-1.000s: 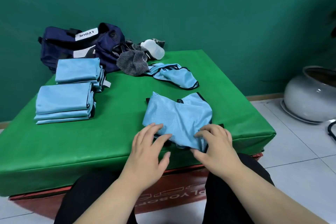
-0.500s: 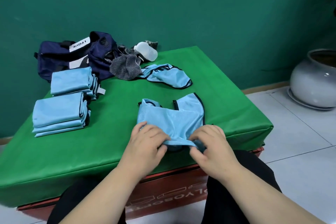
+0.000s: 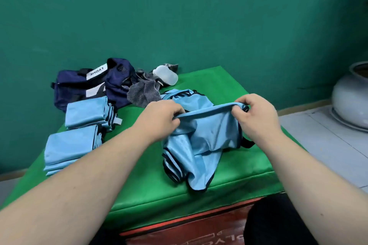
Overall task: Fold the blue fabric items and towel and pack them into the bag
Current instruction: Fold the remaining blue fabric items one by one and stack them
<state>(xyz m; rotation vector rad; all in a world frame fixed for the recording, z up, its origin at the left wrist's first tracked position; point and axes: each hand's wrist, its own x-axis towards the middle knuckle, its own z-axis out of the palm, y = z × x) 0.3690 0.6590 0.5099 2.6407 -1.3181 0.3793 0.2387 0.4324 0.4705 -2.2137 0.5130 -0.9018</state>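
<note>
Sheeny blue mesh cloth vest, matt green felt tabletop, glossy ceramic pot

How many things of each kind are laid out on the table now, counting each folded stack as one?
Folded blue stacks: 2
Unfolded blue items: 2, held blue item, loose blue item
Navy bag: 1
Grey towel: 1
White bottle: 1
Total: 7

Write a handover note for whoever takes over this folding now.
Left hand and right hand each pinch the top edge of a blue bib, its lower part draped on the green table.
Done: near stack and far stack, folded, at table's left.
Left: fold this bib, the second bib behind it and the grey towel; pack all into the navy bag at the back.
</note>
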